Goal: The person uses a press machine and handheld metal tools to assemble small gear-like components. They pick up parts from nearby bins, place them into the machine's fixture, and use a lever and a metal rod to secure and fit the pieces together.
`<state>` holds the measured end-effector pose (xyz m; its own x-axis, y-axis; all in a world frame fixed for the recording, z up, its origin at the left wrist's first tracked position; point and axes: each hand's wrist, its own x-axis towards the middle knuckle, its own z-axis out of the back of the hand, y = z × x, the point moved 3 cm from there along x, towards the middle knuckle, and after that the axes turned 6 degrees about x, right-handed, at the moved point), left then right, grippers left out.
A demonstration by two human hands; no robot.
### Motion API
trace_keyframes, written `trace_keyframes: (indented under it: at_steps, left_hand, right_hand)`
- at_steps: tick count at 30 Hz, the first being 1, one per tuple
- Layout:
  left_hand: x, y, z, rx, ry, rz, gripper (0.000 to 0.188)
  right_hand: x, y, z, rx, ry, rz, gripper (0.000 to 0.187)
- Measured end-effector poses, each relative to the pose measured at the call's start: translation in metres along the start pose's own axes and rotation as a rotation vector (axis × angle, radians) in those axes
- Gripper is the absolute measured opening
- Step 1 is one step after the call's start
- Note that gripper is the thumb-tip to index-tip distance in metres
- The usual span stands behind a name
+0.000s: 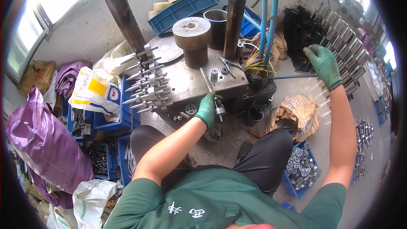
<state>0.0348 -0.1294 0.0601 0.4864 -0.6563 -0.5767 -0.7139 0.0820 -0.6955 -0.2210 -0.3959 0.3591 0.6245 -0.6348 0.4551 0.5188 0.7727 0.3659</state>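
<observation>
My left hand [207, 109], in a green glove, is closed around a slim metal shaft [207, 79]. The shaft slants across the front edge of the steel press bed [182, 82], with a round collar [219, 110] near its lower end. Off to the right, my gloved right hand [325, 65] is raised with curled fingers, close to a pile of black parts [296, 32]. A thin blue rod [294, 76] runs up to this hand's edge; whether the hand grips it is hidden. Two small bearings [214, 74] and pliers [231, 64] lie on the bed.
Shafts with collars [148, 85] stand in rows along the bed's left side. Two dark columns [235, 17] flank a thick steel cylinder [191, 32]. Stacked metal tubes [345, 38] are at far right. A paper sack [296, 112] and a blue bin of metal wheels [302, 191] stand by my knee.
</observation>
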Motion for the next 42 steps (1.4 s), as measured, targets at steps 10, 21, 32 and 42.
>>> trace_keyframes:
  at_steps: [10, 21, 32, 42]
  left_hand:
    - [0.019, 0.002, 0.008, 0.004, -0.008, 0.121, 0.043]
    - [-0.099, -0.018, 0.031, 1.128, 0.084, -0.985, 0.021]
    - [-0.067, -0.245, 0.183, -0.176, -0.093, -0.637, 0.016]
    - [-0.068, -0.231, 0.215, -0.253, -0.047, -0.551, 0.033]
  right_hand:
    - [-0.066, -0.009, 0.002, 0.090, 0.049, -0.089, 0.035]
    - [-0.109, 0.062, -0.013, -0.124, -0.124, 0.342, 0.032]
    - [-0.104, 0.136, -0.209, 0.405, 0.384, 0.578, 0.031]
    - [-0.116, 0.097, -0.241, 0.717, 0.774, 0.253, 0.031]
